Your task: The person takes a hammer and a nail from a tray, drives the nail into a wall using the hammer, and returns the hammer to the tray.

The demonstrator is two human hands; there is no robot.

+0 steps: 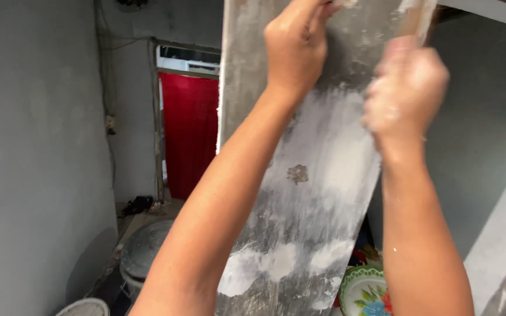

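A long grey board, smeared with white plaster, stands tilted in front of me and runs from the top of the view to the bottom. My left hand is raised and closed on the board near its top. My right hand, dusted white and blurred, is clenched around a thin wooden handle at the board's upper right edge. What the handle belongs to is hidden.
A grey wall stands on the left. A red curtain fills a doorway behind. Below sit a grey lidded bucket, a white rim and a floral bowl. A slanted grey beam rises on the right.
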